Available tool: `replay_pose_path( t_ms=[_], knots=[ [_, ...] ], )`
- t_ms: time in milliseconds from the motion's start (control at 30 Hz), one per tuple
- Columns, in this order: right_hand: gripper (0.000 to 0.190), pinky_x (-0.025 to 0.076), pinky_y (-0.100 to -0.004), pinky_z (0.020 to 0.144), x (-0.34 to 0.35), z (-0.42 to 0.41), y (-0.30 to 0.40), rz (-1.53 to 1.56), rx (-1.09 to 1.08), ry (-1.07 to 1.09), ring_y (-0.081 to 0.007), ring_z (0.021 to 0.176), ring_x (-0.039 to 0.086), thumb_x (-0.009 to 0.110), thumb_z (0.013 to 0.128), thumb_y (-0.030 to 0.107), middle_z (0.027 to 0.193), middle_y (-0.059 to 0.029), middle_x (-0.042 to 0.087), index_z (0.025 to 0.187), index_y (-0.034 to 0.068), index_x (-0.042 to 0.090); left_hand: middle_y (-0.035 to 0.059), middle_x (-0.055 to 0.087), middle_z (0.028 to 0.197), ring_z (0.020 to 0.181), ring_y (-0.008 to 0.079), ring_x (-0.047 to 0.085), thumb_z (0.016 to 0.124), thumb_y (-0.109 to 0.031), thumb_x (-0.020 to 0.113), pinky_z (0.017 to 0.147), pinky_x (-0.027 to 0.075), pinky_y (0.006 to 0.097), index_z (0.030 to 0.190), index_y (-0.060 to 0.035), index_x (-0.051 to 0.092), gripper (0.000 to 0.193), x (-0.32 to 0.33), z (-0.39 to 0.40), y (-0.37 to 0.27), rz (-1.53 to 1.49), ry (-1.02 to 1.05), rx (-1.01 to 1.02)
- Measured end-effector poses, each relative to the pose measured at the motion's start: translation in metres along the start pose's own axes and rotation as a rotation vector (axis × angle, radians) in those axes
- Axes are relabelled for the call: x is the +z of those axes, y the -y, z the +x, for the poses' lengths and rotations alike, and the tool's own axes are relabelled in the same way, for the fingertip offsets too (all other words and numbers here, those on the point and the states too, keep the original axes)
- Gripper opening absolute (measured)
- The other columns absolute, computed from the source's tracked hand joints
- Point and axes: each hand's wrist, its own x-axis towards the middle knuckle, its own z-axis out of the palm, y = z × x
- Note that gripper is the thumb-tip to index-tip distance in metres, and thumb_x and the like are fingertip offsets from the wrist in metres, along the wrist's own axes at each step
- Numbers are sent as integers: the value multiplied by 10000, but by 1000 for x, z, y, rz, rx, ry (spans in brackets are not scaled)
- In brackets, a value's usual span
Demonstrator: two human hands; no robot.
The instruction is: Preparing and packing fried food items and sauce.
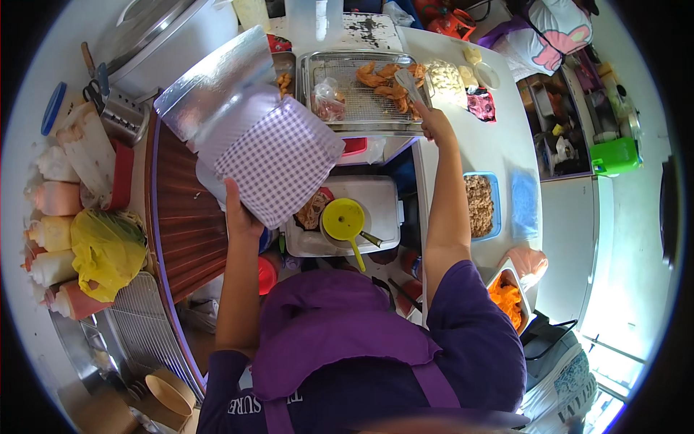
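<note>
My left hand (pixel 241 214) grips the lower edge of an opened takeaway box with a silvery lid (pixel 217 87) and a purple-and-white checked panel (pixel 279 163). My right hand (pixel 438 126) holds the handle of metal tongs (pixel 407 84), whose head rests over pieces of fried chicken (pixel 374 76). The chicken lies at the right of a wire rack set in a metal tray (pixel 352 126). A knotted clear plastic bag (pixel 328 100) with food inside sits on the rack's left part. Whether the tongs pinch a piece I cannot tell.
Below the tray, a lidded white bin (pixel 379 190) carries a yellow-green strainer (pixel 343 219). On the right counter are a blue-rimmed tub of minced food (pixel 480 206) and peeled garlic (pixel 445 81). Sauce bottles (pixel 57 198) and a yellow plastic bag (pixel 108 249) stand at left.
</note>
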Motion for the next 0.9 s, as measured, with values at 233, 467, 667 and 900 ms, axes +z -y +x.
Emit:
replay_pose_path(
  t_ms=[233, 467, 667, 900],
  knots=[
    [382, 229, -235, 311, -13, -1, -2, 201, 24, 55, -79, 341, 295, 496, 801, 460, 486, 9, 379, 754, 81, 501, 109, 470, 1185, 1045, 227, 499, 781, -481, 539, 882, 424, 365, 1224, -41, 358, 650, -4, 14, 7, -24, 14, -9],
    [329, 198, -191, 351, -72, -106, 71, 232, -214, 213, -19, 395, 284, 530, 816, 409, 512, 63, 370, 822, 83, 571, 108, 474, 1175, 1044, 233, 497, 740, -498, 586, 870, 429, 371, 1223, -48, 363, 697, -12, 9, -3, -41, 17, -131],
    [429, 343, -253, 458, -26, -127, 153, -525, -759, 597, -93, 512, 429, 541, 792, 446, 558, -12, 448, 717, 24, 548, 125, 487, 1159, 1036, 240, 505, 711, -512, 611, 864, 434, 378, 1212, -36, 380, 728, -14, -8, -11, -39, 33, -253],
    [390, 416, -311, 651, 20, -132, 202, -908, -696, 829, -212, 679, 551, 577, 742, 418, 715, -93, 596, 933, 82, 628, 142, 522, 1117, 985, 250, 545, 717, -500, 610, 818, 469, 377, 1181, -24, 420, 691, -18, -31, -15, -112, 29, -335]
  ],
)
